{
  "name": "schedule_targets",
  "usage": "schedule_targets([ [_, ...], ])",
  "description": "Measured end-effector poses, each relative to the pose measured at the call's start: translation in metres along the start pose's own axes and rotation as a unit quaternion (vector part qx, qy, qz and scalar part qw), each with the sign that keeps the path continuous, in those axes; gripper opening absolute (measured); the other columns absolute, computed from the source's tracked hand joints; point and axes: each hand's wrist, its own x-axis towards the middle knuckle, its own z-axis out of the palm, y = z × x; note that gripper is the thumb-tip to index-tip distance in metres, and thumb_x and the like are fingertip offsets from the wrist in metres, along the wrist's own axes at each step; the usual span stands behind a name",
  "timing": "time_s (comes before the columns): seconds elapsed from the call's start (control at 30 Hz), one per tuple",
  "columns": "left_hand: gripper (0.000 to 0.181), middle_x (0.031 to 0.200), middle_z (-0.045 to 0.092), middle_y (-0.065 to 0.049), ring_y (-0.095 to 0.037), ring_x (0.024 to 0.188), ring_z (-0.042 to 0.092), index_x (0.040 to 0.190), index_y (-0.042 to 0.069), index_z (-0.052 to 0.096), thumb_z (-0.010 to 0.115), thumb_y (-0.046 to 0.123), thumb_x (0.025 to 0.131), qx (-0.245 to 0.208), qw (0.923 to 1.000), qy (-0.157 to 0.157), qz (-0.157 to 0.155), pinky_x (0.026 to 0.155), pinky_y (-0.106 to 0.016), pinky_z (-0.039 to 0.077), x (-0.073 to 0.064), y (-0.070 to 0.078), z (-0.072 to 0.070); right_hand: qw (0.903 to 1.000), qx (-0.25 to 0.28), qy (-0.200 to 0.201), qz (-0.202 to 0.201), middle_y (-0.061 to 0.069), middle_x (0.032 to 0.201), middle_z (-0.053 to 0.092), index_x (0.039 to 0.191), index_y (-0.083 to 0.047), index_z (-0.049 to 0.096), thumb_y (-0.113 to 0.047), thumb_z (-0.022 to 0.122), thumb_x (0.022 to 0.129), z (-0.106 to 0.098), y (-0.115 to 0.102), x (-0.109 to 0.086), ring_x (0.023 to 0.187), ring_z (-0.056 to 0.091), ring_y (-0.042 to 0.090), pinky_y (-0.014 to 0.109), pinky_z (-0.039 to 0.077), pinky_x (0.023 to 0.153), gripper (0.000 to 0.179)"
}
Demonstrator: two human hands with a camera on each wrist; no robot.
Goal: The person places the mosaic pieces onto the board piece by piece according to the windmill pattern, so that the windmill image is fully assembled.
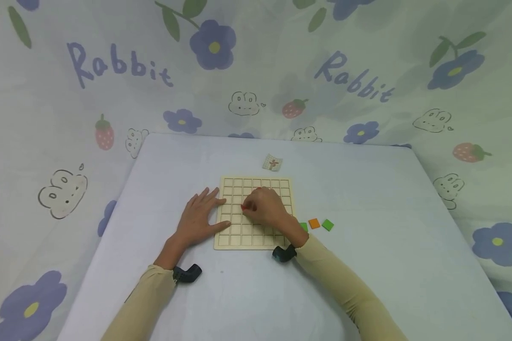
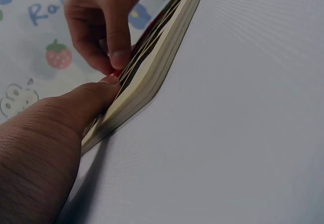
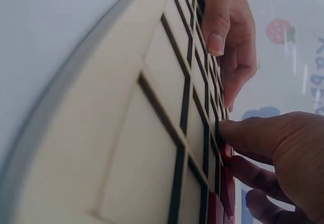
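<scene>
A pale wooden board (image 1: pixel 247 241) with a grid of square recesses lies on the white table. My right hand (image 1: pixel 264 207) is over its middle, thumb and fingers pinching a small red tile (image 1: pixel 243 207) close against the grid. In the right wrist view, more red tiles (image 3: pixel 215 209) sit in the grid beneath that hand. My left hand (image 1: pixel 198 218) rests at the board's left side with fingers spread, its thumb and index finger reaching over the edge. Part of the grid is hidden under my right hand.
To the right of the board lie an orange tile (image 1: pixel 314 223), a green tile (image 1: pixel 327 225) and another green tile (image 1: pixel 304 227) partly behind my right wrist. A small card with a red pattern (image 1: pixel 273 162) lies beyond the board. Printed curtains (image 1: pixel 256 71) surround the table.
</scene>
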Motion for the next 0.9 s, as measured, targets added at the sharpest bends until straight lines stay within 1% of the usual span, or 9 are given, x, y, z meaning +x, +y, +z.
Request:
schedule_targets([
  [0.2, 0.074, 0.158, 0.032, -0.008, -0.031, 0.147, 0.018, 0.136, 0.018, 0.058, 0.061, 0.069, 0.083, -0.002, 1.0, 0.004, 0.003, 0.117, -0.053, 0.011, 0.001, 0.0, 0.001, 0.9992, 0.004, -0.003, 0.039, -0.011, 0.073, 0.065, 0.086, -0.016, 0.079, -0.02, 0.078, 0.085, 0.001, 0.004, -0.003, 0.066, 0.05, 0.007, 0.026, 0.042, 0.069, 0.004],
  [0.3, 0.073, 0.158, 0.032, -0.008, -0.032, 0.147, 0.018, 0.136, 0.018, 0.058, 0.062, 0.068, 0.083, -0.002, 1.0, 0.001, 0.003, 0.117, -0.053, 0.011, 0.001, 0.002, 0.0, 0.9993, 0.003, -0.003, 0.038, -0.01, 0.075, 0.064, 0.087, -0.016, 0.08, -0.02, 0.078, 0.085, 0.001, 0.005, -0.005, 0.067, 0.049, 0.009, 0.027, 0.041, 0.067, 0.004],
  [0.37, 0.073, 0.158, 0.032, -0.008, -0.032, 0.147, 0.018, 0.136, 0.018, 0.057, 0.062, 0.068, 0.083, 0.0, 1.0, 0.0, 0.002, 0.117, -0.053, 0.011, 0.002, 0.003, -0.001, 0.9996, -0.002, 0.002, 0.028, -0.009, 0.076, 0.064, 0.087, -0.017, 0.08, -0.02, 0.078, 0.085, 0.001, 0.007, -0.006, 0.068, 0.049, 0.011, 0.028, 0.041, 0.066, 0.004],
  [0.47, 0.073, 0.158, 0.031, -0.008, -0.031, 0.147, 0.018, 0.137, 0.018, 0.057, 0.063, 0.067, 0.083, 0.002, 1.0, -0.003, -0.001, 0.118, -0.052, 0.01, 0.002, 0.003, 0.0, 0.9997, -0.005, 0.016, 0.018, -0.008, 0.081, 0.066, 0.088, -0.018, 0.079, -0.022, 0.079, 0.085, 0.0, 0.009, -0.01, 0.07, 0.049, 0.012, 0.029, 0.041, 0.067, 0.005],
  [0.57, 0.073, 0.158, 0.031, -0.007, -0.03, 0.147, 0.017, 0.137, 0.018, 0.057, 0.063, 0.067, 0.083, 0.004, 1.0, -0.006, -0.004, 0.118, -0.051, 0.009, 0.002, 0.004, 0.0, 0.9988, 0.011, 0.043, 0.022, -0.004, 0.083, 0.067, 0.089, -0.016, 0.079, -0.022, 0.08, 0.084, -0.005, 0.014, -0.017, 0.071, 0.05, 0.014, 0.031, 0.04, 0.067, 0.008],
  [0.63, 0.073, 0.158, 0.03, -0.007, -0.03, 0.147, 0.016, 0.138, 0.018, 0.056, 0.063, 0.066, 0.084, 0.005, 0.9999, -0.008, -0.005, 0.118, -0.052, 0.008, 0.002, 0.004, -0.001, 0.9972, 0.029, 0.06, 0.032, -0.004, 0.083, 0.068, 0.089, -0.014, 0.079, -0.021, 0.082, 0.082, -0.01, 0.019, -0.024, 0.071, 0.051, 0.014, 0.032, 0.04, 0.068, 0.01],
  [0.7, 0.074, 0.159, 0.029, -0.007, -0.03, 0.148, 0.015, 0.138, 0.018, 0.056, 0.062, 0.067, 0.084, 0.008, 0.9999, -0.011, -0.009, 0.118, -0.051, 0.008, 0.002, 0.004, -0.001, 0.9954, 0.044, 0.07, 0.047, -0.003, 0.082, 0.069, 0.087, -0.013, 0.079, -0.017, 0.083, 0.081, -0.015, 0.024, -0.031, 0.074, 0.055, 0.014, 0.033, 0.042, 0.071, 0.009],
  [0.77, 0.074, 0.159, 0.029, -0.006, -0.029, 0.148, 0.014, 0.138, 0.018, 0.056, 0.062, 0.068, 0.083, 0.01, 0.9998, -0.014, -0.012, 0.118, -0.051, 0.008, 0.002, 0.004, -0.001, 0.9942, 0.047, 0.071, 0.066, -0.002, 0.083, 0.07, 0.087, -0.012, 0.079, -0.016, 0.082, 0.081, -0.021, 0.029, -0.038, 0.077, 0.058, 0.014, 0.034, 0.044, 0.074, 0.008],
  [0.9, 0.075, 0.16, 0.028, -0.005, -0.028, 0.148, 0.013, 0.138, 0.019, 0.056, 0.061, 0.069, 0.083, 0.009, 0.9997, -0.016, -0.016, 0.118, -0.05, 0.007, 0.001, 0.002, -0.001, 0.9904, 0.037, 0.055, 0.121, 0.001, 0.089, 0.072, 0.09, -0.011, 0.079, -0.015, 0.079, 0.084, -0.031, 0.035, -0.054, 0.085, 0.06, 0.02, 0.037, 0.047, 0.077, 0.007],
])
